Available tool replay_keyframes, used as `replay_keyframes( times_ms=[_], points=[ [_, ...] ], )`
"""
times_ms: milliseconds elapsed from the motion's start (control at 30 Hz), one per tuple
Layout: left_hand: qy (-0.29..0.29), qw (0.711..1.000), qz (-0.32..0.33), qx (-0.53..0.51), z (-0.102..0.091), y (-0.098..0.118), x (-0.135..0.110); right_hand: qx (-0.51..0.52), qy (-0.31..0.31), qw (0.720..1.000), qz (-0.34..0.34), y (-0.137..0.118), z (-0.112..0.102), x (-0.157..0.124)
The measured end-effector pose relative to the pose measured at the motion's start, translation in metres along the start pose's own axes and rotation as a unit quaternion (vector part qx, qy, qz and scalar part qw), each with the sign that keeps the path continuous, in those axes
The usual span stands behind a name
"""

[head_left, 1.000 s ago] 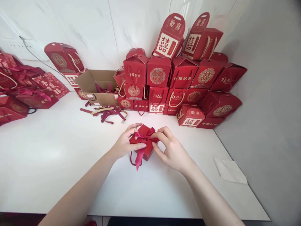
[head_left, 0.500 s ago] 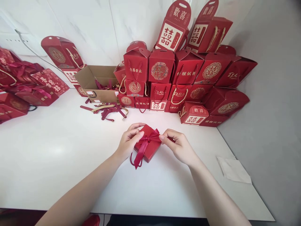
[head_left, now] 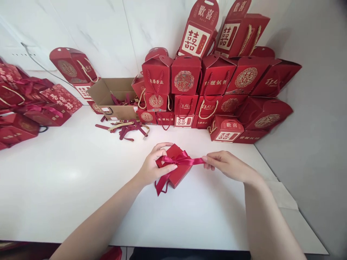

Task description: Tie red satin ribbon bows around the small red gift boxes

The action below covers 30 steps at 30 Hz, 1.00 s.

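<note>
A small red gift box (head_left: 181, 174) lies on the white table in front of me, with a dark red cord handle at its lower left. Across its top runs a crimson satin ribbon (head_left: 163, 182), tied into a bow with one tail hanging down over the near left edge. My left hand (head_left: 153, 164) is closed round the box's left side, its thumb pressing near the knot. To the right, my right hand (head_left: 223, 164) pinches the ribbon's other end and holds it stretched out past the box's edge.
Stacked red gift boxes (head_left: 187, 77) stand against the wall at the back. An open cardboard box (head_left: 119, 112) holds dark red straps; more straps (head_left: 127, 130) lie before it. Ribboned red boxes (head_left: 45, 112) stand at far left. White paper (head_left: 283, 195) lies at right.
My right hand has moved right, drawing the ribbon end out from the bow. My left thumb has shifted toward the knot, and the box sits slightly farther right in view.
</note>
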<state>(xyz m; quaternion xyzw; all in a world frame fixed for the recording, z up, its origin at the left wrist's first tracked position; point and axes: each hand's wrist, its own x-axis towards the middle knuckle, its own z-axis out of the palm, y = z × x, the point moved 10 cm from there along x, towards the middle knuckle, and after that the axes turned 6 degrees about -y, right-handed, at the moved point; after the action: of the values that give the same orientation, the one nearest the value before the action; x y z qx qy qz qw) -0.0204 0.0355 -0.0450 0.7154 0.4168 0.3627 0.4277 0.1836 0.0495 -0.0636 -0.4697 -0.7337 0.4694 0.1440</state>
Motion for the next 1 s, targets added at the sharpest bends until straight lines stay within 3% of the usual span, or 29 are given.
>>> replay_keyframes(
  times_ms=[100, 167, 267, 367, 767, 1000],
  points=[
    [-0.020, 1.000, -0.008, 0.000, 0.001, 0.000, 0.001, 0.050, 0.129, 0.988, -0.066, -0.012, -0.025, -0.001],
    [-0.025, 1.000, -0.010, -0.003, 0.003, 0.000, 0.003, 0.102, 0.166, 0.972, -0.129, -0.028, -0.024, 0.002],
    [-0.032, 0.999, -0.008, -0.002, 0.006, 0.001, 0.005, 0.118, 0.108, 0.971, -0.181, -0.048, 0.001, 0.016],
    [-0.025, 0.999, -0.003, 0.024, 0.004, 0.003, 0.004, 0.114, 0.053, 0.975, -0.183, -0.054, 0.019, 0.027],
    [-0.011, 0.994, -0.004, 0.112, -0.008, 0.009, 0.002, 0.145, 0.009, 0.972, -0.186, -0.047, 0.032, 0.028],
    [-0.011, 0.998, -0.023, 0.055, -0.005, -0.002, 0.002, 0.158, 0.001, 0.970, -0.184, -0.041, 0.034, 0.027]
  ],
)
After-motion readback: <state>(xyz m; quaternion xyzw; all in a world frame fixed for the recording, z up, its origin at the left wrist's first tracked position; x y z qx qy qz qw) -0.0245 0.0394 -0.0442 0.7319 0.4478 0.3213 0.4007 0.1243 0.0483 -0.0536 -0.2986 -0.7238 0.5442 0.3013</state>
